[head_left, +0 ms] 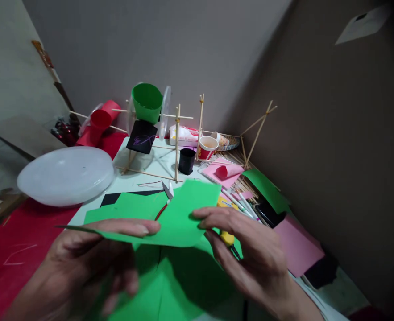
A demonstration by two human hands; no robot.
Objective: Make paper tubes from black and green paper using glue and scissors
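Note:
Both my hands hold one sheet of green paper (180, 214) up over the table. My left hand (93, 258) pinches its left edge, thumb on top and fingers curled under. My right hand (246, 254) grips its right edge the same way. Behind the sheet lie red-handled scissors (165, 198), partly hidden. More green paper (170, 285) lies flat under my hands.
A stick frame (176, 142) carries a green cup (146, 101), red cups (101, 119) and a black card (142, 137). A clear plastic lid (66, 174) sits at the left. A black cup (186, 160), paper cup (208, 147), pens (240, 203), pink paper (297, 245) and a wall at the right.

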